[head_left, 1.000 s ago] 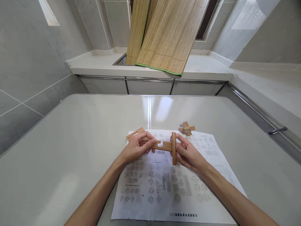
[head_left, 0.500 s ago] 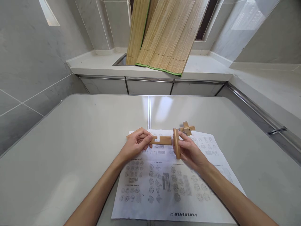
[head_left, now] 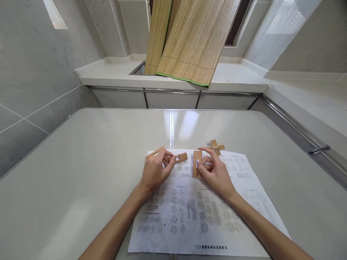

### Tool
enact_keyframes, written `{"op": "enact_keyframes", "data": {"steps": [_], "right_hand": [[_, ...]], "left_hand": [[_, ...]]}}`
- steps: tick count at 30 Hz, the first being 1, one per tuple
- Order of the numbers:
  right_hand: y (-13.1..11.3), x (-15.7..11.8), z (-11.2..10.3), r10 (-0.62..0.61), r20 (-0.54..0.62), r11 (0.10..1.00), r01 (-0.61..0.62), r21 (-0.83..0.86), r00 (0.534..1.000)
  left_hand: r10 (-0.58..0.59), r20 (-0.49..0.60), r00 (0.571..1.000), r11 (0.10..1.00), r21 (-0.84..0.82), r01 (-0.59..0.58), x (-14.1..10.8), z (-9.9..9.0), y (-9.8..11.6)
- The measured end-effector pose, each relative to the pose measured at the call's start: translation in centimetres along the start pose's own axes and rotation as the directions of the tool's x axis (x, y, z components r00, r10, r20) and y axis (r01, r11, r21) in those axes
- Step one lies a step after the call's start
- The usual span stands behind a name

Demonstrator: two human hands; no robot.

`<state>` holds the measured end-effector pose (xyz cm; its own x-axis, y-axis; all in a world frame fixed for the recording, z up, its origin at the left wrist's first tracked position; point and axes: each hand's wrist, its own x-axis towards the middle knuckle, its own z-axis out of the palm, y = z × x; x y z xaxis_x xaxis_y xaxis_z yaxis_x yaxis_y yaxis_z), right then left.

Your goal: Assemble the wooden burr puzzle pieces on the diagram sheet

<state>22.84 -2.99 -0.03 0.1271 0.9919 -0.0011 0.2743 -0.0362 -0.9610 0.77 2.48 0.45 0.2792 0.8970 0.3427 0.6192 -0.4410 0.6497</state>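
Observation:
Between the thumb and fingers of my left hand [head_left: 157, 169] is a notched wooden piece [head_left: 182, 157], low over the top of the printed sheet [head_left: 173, 238]. Another wooden piece [head_left: 154, 153] with a slot lies just behind that hand. My right hand [head_left: 215, 173] pinches a flat slotted wooden block [head_left: 197, 164] marked "2", its index finger stretched out above it. The two held pieces are apart. A cross-shaped wooden assembly [head_left: 216, 147] rests beyond my right hand, at the sheet's far edge.
The sheet lies on a pale table [head_left: 108, 144] with a seam down its middle. Past the table's far edge are a white counter [head_left: 108, 76], a sink corner [head_left: 139, 68] and a hanging bamboo mat [head_left: 189, 47]. Tiled walls stand on both sides.
My right hand's block has turned from edge-on to flat, and its index finger has extended. The left hand's piece has drawn left and tilted, widening the gap; more of the slotted piece behind shows.

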Motion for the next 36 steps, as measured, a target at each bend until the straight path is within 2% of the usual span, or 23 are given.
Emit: {"op": "enact_keyframes", "data": {"steps": [5,10,16,24,30,36], "right_hand": [[0.7,0.1,0.0,-0.130,0.026,0.964,0.132,-0.229,0.991],[0.7,0.2,0.2,-0.138,0.066,0.925,0.152,-0.348,0.988],[0.4,-0.1,0.4,-0.150,0.076,0.899,0.168,-0.406,0.986],[0.9,-0.3,0.8,-0.199,0.103,0.860,0.224,-0.459,0.975],[1.1,-0.4,1.1,-0.233,0.144,0.804,0.274,-0.527,0.962],[1.1,-0.6,1.3,-0.272,0.160,0.763,0.314,-0.566,0.949]], "left_hand": [[0.051,0.127,0.991,0.998,0.029,-0.055,-0.4,0.5,-0.2],[0.159,0.230,0.960,0.984,0.038,-0.172,-1.0,1.0,-0.1],[0.253,0.220,0.942,0.961,0.057,-0.271,-1.3,1.2,0.2],[0.262,0.192,0.946,0.946,0.141,-0.290,-1.3,1.4,0.1],[0.235,0.223,0.946,0.921,0.261,-0.290,-1.2,1.5,0.1],[0.259,0.214,0.942,0.886,0.335,-0.320,-1.4,2.0,-0.2]]}}
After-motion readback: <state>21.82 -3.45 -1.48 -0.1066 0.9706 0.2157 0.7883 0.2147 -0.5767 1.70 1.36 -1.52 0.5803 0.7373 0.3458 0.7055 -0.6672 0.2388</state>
